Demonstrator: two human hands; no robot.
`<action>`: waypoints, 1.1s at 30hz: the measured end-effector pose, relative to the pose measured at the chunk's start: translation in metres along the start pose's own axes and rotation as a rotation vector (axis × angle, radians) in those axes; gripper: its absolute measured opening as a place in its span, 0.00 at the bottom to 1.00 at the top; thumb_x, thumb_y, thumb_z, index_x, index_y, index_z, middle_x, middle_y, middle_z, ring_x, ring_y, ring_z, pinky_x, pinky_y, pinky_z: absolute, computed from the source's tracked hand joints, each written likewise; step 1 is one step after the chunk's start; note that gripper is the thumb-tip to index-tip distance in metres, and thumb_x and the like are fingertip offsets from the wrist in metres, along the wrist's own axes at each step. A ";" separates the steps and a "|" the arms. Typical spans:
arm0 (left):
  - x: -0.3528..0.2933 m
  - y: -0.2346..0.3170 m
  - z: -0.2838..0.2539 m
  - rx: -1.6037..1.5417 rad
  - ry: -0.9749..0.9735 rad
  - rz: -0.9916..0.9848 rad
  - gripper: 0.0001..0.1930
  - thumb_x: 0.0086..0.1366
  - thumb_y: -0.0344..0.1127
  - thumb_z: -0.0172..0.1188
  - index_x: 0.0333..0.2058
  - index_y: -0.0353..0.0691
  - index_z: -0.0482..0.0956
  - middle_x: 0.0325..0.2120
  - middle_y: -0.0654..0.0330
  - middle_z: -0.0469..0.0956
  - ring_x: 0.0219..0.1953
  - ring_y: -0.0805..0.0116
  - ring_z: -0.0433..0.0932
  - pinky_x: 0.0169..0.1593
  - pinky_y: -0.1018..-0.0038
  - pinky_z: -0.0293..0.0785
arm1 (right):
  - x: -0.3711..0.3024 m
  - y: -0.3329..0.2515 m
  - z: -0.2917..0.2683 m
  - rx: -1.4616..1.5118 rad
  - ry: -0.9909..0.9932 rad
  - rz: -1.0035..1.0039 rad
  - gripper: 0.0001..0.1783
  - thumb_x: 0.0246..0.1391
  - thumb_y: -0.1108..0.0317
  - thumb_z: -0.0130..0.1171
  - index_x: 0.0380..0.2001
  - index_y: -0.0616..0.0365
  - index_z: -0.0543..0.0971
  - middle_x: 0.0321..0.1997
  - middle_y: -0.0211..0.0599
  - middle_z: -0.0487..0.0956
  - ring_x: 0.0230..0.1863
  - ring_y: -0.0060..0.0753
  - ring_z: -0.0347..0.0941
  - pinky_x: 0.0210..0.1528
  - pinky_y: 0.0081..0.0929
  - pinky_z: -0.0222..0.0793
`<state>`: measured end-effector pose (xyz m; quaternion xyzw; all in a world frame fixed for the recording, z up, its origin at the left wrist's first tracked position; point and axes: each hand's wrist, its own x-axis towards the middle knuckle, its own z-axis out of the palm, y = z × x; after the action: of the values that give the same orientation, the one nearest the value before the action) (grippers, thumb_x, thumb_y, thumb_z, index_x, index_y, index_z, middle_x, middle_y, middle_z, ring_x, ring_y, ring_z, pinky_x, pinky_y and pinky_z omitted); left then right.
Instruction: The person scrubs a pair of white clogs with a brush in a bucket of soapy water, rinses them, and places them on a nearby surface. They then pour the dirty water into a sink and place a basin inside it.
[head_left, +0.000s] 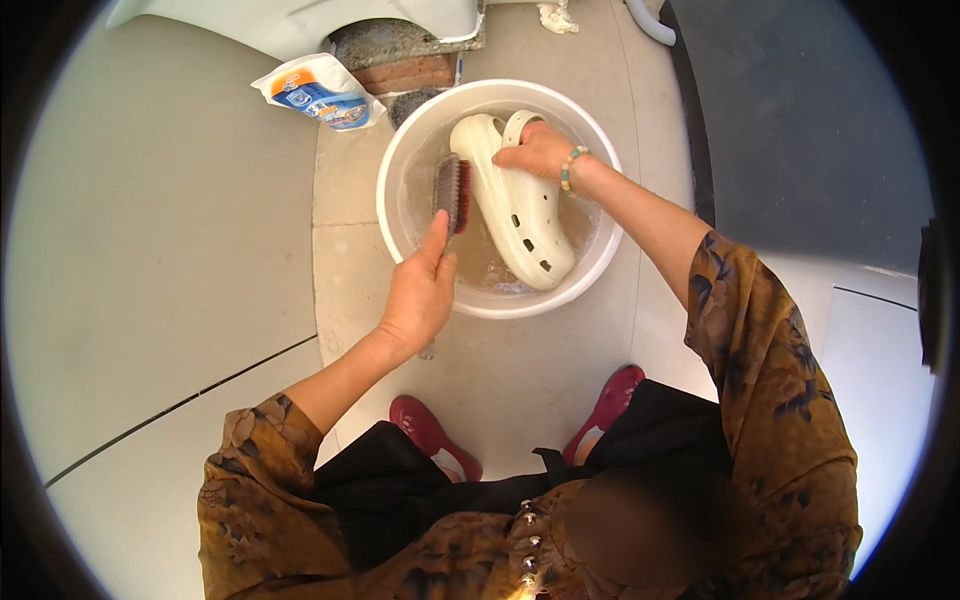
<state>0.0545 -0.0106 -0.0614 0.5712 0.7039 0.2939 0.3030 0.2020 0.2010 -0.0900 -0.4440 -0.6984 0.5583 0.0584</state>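
A white round basin (398, 235) stands on the floor in front of me with murky water in it. Inside it a cream clog (517, 215) with holes along its side lies tilted, its toe toward me. My right hand (540, 152), a beaded bracelet at the wrist, grips the clog near its heel strap. My left hand (418, 298) is closed round the handle of a scrubbing brush (450, 190). The brush's reddish bristles face the clog's left side, close to it; whether they touch I cannot tell.
A white and blue pouch (320, 92) lies on the floor beyond the basin's left side. Behind the basin are a brick (405, 75) and a white moulded object (270, 25). A dark panel (800, 130) stands at the right, near a grey hose (652, 22). My red shoes (432, 435) are below the basin.
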 end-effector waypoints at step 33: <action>0.077 0.112 -0.082 0.273 -0.072 0.055 0.22 0.64 0.31 0.45 0.58 0.49 0.65 0.29 0.55 0.78 0.29 0.67 0.75 0.40 0.74 0.70 | -0.087 0.005 -0.010 0.267 0.193 -0.462 0.14 0.46 0.69 0.60 0.38 0.60 0.79 0.33 0.31 0.79 0.35 0.21 0.74 0.39 0.23 0.70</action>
<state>0.0492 0.0793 0.0700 0.6362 0.7103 0.1831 0.2394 0.2628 0.1481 -0.0549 -0.3126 -0.6926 0.5724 0.3082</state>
